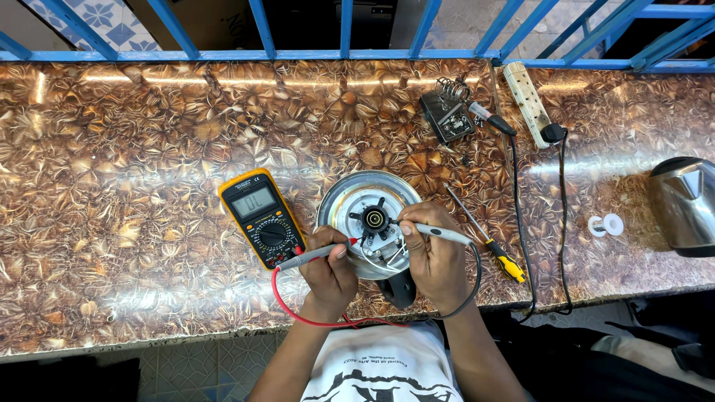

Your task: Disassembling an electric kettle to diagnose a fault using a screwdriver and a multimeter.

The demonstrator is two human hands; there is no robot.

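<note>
Brown marbled laminate covers the desk (149, 134), with blue metal railing (342, 53) along its far edge. We have the upturned round steel kettle base (337, 202) lying at the near edge of the desk, its black central connector (375, 219) facing up, and both hands work over it.

Our left hand (328, 268) is closed around the grey probe with the red lead (309, 256), its tip down at the left of the inner wiring. Our right hand (436, 257) is closed around the grey probe with the black lead (445, 234), its tip near the connector. The hands sit apart, 1 on each side of the base.

The yellow digital multimeter (262, 217) lies just left of the base, screen facing us. To do this well, we judge that each tip should press firmly on bare metal at 1 contact only, never bridging 2 terminals. We should rest our wrists on the desk edge so the probes hold steady while we glance at the screen, and keep our fingers back on the insulated grips.

Beside the right hand lies a yellow-and-black handled screwdriver (488, 242); farther back stand a black soldering iron stand (447, 115) and a white power strip (527, 103).
</note>
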